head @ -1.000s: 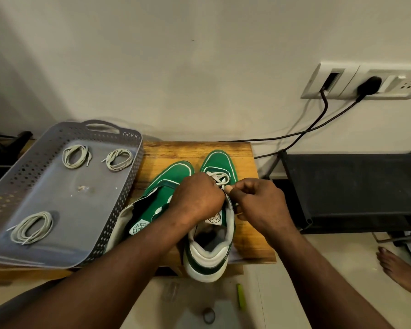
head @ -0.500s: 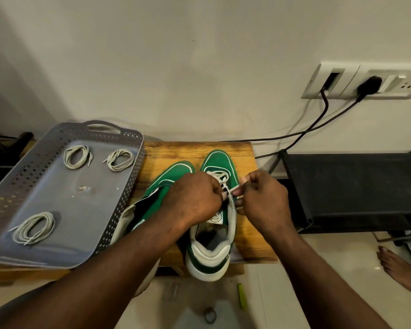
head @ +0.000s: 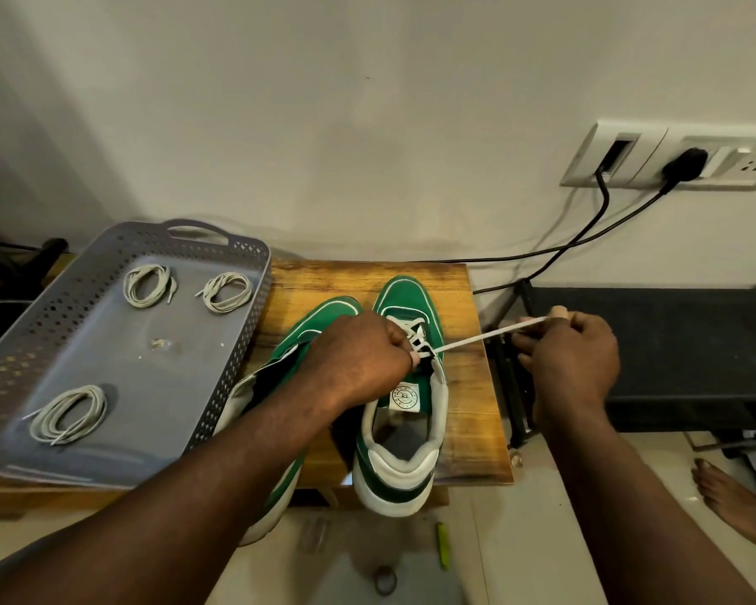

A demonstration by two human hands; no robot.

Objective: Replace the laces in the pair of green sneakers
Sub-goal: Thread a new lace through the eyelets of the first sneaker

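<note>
Soft, dim indoor light falls evenly on the pale wall (head: 367,124), where cables (head: 606,202) cast faint shadows; the far left sinks into darkness. The wide lens bows the tray (head: 236,364) and socket plate (head: 638,155) toward the edges.

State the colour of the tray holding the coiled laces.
The tray is pale grey, best seen in the head view.
</note>
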